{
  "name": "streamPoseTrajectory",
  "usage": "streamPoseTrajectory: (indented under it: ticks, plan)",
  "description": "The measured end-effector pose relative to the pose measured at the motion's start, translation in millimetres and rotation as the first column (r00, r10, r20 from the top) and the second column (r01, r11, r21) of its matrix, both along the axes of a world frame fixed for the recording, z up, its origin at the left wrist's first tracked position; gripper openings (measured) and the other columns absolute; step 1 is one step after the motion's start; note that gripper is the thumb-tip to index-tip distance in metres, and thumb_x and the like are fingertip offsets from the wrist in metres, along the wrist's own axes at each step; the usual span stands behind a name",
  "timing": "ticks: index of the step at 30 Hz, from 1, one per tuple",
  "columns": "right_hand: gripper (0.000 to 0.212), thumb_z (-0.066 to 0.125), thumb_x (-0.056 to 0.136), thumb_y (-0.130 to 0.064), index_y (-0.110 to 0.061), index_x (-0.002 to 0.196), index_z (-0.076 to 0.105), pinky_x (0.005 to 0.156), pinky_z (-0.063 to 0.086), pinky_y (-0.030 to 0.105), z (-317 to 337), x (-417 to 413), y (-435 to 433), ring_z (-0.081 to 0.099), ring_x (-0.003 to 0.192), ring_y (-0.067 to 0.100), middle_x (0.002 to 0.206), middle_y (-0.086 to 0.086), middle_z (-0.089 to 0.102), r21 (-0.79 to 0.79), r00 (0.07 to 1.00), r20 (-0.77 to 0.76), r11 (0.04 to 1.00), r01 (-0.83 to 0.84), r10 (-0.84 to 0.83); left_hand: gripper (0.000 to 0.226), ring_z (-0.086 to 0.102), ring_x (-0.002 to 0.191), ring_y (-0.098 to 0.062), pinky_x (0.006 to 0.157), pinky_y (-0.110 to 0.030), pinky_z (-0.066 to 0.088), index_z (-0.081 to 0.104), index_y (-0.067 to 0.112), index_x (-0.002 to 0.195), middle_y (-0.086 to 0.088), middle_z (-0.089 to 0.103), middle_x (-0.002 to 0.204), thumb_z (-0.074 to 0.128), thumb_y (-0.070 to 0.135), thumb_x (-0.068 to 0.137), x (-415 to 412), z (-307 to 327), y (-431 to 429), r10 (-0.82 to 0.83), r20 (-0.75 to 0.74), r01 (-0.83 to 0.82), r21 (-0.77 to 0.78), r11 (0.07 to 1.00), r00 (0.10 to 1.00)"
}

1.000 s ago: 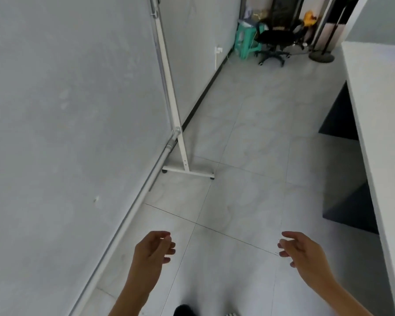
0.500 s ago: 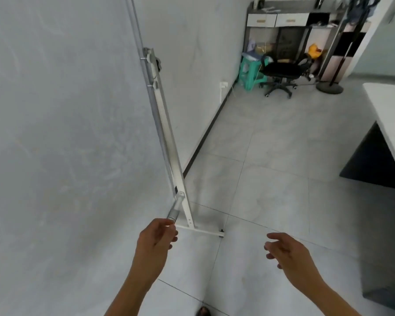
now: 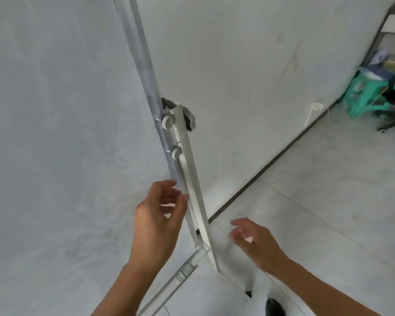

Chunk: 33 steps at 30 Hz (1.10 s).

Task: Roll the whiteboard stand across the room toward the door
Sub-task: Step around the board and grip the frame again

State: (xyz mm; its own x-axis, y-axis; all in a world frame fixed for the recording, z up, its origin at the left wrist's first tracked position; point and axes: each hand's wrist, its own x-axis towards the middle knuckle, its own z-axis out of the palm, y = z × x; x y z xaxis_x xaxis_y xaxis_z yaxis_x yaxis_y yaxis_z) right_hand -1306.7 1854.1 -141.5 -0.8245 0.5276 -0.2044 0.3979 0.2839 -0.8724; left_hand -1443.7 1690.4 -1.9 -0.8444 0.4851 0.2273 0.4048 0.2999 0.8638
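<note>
Closing in fast since half a second ago, the viewpoint is now hovering right over the white metal upright post of the whiteboard stand (image 3: pixel 189 176), which was standing well ahead on the floor a moment earlier. That post is our landmark, running down the middle of the view with the big pale grey whiteboard panel (image 3: pixel 55 133) filling everything to its left. The left hand (image 3: pixel 156 221) is reaching in from below, fingers curled loosely and thumb spread, tips just at the post's left edge but not yet wrapping it, so nothing is gripped. The right hand (image 3: pixel 253 239) is hovering open and empty just right of the post, fingers half spread. Below the post, the round grey cross tube (image 3: pixel 187 267) is joining the white foot bar, and a small black caster (image 3: pixel 248 293) is sitting at the foot's end, near a dark shoe tip (image 3: pixel 275 307). Two grey plastic clamp knobs (image 3: pixel 168 121) are sitting up the post. Risks from here, as I judge it: pushing high with one hand could tip or twist the tall frame; the caster could catch a tile seam or the shoe; a green plastic stool (image 3: pixel 363 96) and black chair base are waiting far right of the post. No brand, label or writing is readable anywhere.
</note>
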Motion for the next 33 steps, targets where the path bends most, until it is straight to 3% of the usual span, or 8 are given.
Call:
streamPoseTrajectory:
  ticks: [3,6,10,13,17,22,25,33]
  plan:
    - [0.043,0.057,0.089,-0.047,-0.032,0.128,0.049,0.089,0.046,0.018,11.6,-51.5,40.2,0.058,0.109,-0.006,0.122,-0.015,0.063,0.025,0.971,-0.053,0.973,-0.230,0.231,0.026,0.068,0.083,-0.006,0.065,-0.011,0.051,0.059,0.021,0.108,0.010,0.070,0.089,0.069,0.021,0.085,1.3,23.7,34.0,0.217,-0.063,-0.209,0.120,0.971,0.974]
    - [0.060,0.045,0.087,-0.062,-0.032,0.138,0.039,0.101,0.043,0.026,25.3,-95.8,53.2,0.049,0.125,-0.003,0.137,-0.017,0.052,0.023,0.891,-0.115,0.898,-0.439,0.439,0.020,0.069,0.080,-0.008,0.067,-0.022,0.057,0.059,0.020,0.102,0.011,0.071,0.084,0.069,0.020,0.085,5.3,39.4,55.5,0.372,-0.106,-0.352,0.168,0.921,0.922]
    - [0.062,0.035,0.086,-0.070,-0.033,0.136,0.039,0.097,0.048,0.032,25.7,-124.5,46.6,0.059,0.113,0.008,0.124,-0.011,0.061,0.044,0.794,-0.159,0.808,-0.588,0.587,0.013,0.068,0.073,-0.009,0.065,-0.030,0.059,0.059,0.019,0.095,0.011,0.070,0.080,0.068,0.017,0.087,14.1,44.4,70.0,0.490,-0.121,-0.475,0.138,0.869,0.863]
    - [0.073,0.031,0.079,-0.079,-0.031,0.133,0.041,0.096,0.050,0.037,22.4,-126.1,48.6,0.061,0.108,0.012,0.119,-0.009,0.063,0.081,0.784,-0.156,0.799,-0.596,0.600,0.013,0.067,0.066,-0.011,0.063,-0.028,0.057,0.057,0.017,0.089,0.014,0.068,0.076,0.069,0.017,0.086,17.9,46.3,73.9,0.546,-0.164,-0.532,0.120,0.838,0.822]
    - [0.059,0.036,0.085,-0.066,-0.029,0.130,0.043,0.094,0.048,0.033,25.9,-110.4,46.2,0.060,0.105,0.013,0.114,-0.010,0.062,0.083,0.802,-0.159,0.817,-0.570,0.575,0.015,0.066,0.062,-0.012,0.059,-0.026,0.055,0.055,0.020,0.085,0.011,0.067,0.072,0.070,0.018,0.086,31.4,49.0,73.7,0.536,-0.178,-0.522,0.119,0.844,0.826]
    - [0.049,0.036,0.093,-0.054,-0.022,0.130,0.042,0.078,0.045,0.025,30.7,-74.9,33.0,0.058,0.092,0.013,0.094,-0.021,0.057,0.117,0.842,-0.152,0.855,-0.505,0.518,0.015,0.067,0.060,-0.019,0.060,-0.040,0.056,0.054,0.015,0.086,0.005,0.067,0.070,0.068,0.018,0.087,55.7,47.1,62.5,0.440,-0.239,-0.423,0.119,0.898,0.866]
    - [0.046,0.034,0.094,-0.051,-0.022,0.129,0.042,0.075,0.049,0.029,33.2,-42.6,17.9,0.062,0.090,0.018,0.094,-0.014,0.059,0.150,0.878,-0.153,0.889,-0.433,0.454,0.014,0.068,0.061,-0.022,0.060,-0.042,0.055,0.054,0.014,0.088,0.003,0.067,0.073,0.067,0.019,0.087,78.6,45.4,51.1,0.375,-0.279,-0.354,0.122,0.927,0.884]
    - [0.044,0.035,0.095,-0.049,-0.020,0.127,0.044,0.069,0.044,0.022,33.6,45.9,-13.9,0.058,0.078,0.004,0.083,-0.026,0.053,0.189,0.917,-0.150,0.922,-0.339,0.368,0.015,0.066,0.059,-0.024,0.058,-0.044,0.056,0.055,0.009,0.091,0.002,0.065,0.075,0.065,0.019,0.088,149.1,40.6,23.8,0.286,-0.316,-0.259,0.124,0.958,0.905]
